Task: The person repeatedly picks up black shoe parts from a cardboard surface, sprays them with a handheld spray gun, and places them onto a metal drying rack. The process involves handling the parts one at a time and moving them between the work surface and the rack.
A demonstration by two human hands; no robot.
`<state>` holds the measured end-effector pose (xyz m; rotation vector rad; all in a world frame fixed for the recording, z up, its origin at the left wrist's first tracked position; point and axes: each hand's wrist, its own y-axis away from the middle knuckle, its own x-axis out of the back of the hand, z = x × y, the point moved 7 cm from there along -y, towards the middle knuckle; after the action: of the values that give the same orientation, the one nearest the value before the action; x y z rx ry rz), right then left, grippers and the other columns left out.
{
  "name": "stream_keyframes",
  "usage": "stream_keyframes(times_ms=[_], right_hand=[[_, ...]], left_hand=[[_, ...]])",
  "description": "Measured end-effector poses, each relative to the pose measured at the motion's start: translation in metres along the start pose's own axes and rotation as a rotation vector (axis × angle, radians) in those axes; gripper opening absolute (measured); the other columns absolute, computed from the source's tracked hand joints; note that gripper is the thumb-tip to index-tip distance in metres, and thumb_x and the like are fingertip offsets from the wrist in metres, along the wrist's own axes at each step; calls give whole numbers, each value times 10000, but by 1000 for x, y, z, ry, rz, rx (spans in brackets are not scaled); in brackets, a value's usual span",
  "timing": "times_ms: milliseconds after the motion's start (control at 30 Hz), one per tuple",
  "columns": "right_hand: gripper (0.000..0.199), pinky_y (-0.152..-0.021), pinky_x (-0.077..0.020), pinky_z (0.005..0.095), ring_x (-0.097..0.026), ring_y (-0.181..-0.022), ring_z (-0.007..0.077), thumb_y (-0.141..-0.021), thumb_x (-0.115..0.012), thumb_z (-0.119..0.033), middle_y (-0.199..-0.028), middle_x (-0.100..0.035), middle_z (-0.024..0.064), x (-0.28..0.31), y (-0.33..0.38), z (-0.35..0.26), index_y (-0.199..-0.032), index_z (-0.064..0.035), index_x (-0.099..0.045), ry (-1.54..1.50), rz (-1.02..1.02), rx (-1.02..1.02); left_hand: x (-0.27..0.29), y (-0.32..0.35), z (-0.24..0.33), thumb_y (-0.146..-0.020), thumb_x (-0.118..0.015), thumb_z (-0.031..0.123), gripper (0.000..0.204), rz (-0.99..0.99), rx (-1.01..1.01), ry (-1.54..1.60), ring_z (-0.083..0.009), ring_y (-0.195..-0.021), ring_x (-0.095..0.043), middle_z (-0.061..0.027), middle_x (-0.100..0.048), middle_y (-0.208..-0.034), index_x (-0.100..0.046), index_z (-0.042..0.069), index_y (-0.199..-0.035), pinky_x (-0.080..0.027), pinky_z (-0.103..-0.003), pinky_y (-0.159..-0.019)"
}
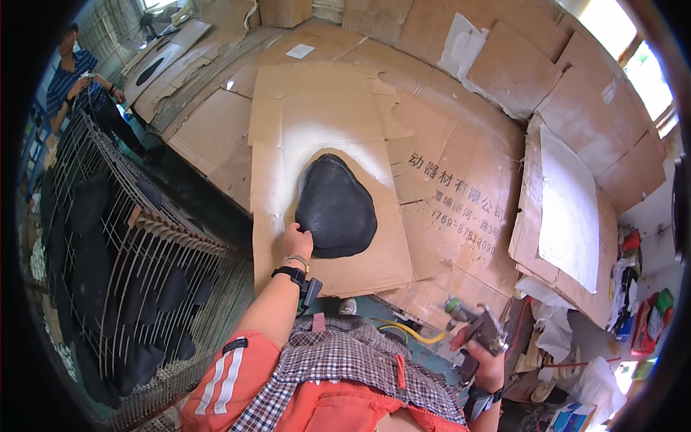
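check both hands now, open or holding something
Left hand: curled at the black pad's lower left edge; grip can't be told.
Right hand: closed, holding a spray gun.

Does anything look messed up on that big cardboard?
Yes. The cardboard sheet looks ragged and torn at its upper right edge. It also has whitish patches around the black piece that the left hand touches, unlike the plain brown elsewhere.

Dark Chinese characters (pixel 455 186), a row of digits (pixel 462 232) (slanting), on brown cardboard (pixel 461 140)
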<state>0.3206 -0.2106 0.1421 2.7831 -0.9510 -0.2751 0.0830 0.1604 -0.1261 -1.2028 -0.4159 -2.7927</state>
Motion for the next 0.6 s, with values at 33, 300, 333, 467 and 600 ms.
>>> stream_keyframes(times_ms=[33,300,333,467,600], right_hand=[[551,-708,-491,340,-619,-736,216,-768,-666,-147,-807,-624,114,0,4,2,-1270,-2,-491,28,-49,-15],[452,-690,-504,363,-622,-713,241,-749,-670,-219,-804,-619,139,23,16,-2,-1099,32,-536,47,43,-28],[370,-704,-499,354,-622,-711,242,-760,-653,-242,-798,-616,130,17,13,-2,-990,33,-563,36,41,-38],[473,-740,-498,355,-620,-771,236,-782,-644,-190,-841,-615,135,16,-13,0,-1177,31,-507,-25,98,49],[378,-749,-507,378,-625,-768,240,-776,-627,-170,-852,-615,133,17,-30,7,-1063,61,-542,-9,50,43]], left_hand=[[3,2,4,-755,-636,131,243,24,6,-13,-328,-911,-646,-160,-681,-935,-660,30,-975,-505,-394,-837],[0,-3,16,-747,-660,126,130,-33,-17,162,-248,-773,-649,-102,-679,-806,-666,50,-851,-508,-369,-728],[-5,-5,14,-741,-649,117,128,-42,4,278,-244,-762,-641,-98,-675,-806,-660,48,-849,-501,-364,-710],[-30,-12,13,-718,-638,87,119,-212,253,857,-186,-727,-587,-36,-619,-764,-639,69,-835,-473,-343,-644],[2,9,102,-768,-585,-13,168,-515,214,1487,-255,-864,-600,-99,-585,-886,-558,47,-923,-518,-454,-774]])
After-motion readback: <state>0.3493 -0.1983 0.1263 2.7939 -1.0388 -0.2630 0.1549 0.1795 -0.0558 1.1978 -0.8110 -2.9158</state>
